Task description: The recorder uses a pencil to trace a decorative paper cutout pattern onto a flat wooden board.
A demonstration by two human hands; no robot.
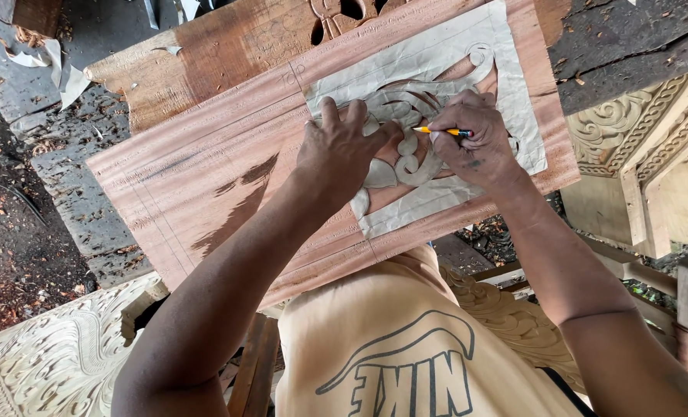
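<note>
While left hand [342, 150] pressed flat, fingers spread, on paper stencil [429, 116] atop reddish board [205, 170], right hand [475, 143] pinched yellow pencil [440, 131].

Tan T-shirt, dark outlined print

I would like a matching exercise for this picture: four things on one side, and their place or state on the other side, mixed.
Things:
1. left hand
2. right hand
3. paper stencil
4. carved pale panel

Places or states:
A. lies on the reddish board
B. holds a yellow pencil
C. low left, beside the person
D. presses flat on the stencil

Pairs: 1-D, 2-B, 3-A, 4-C
</note>
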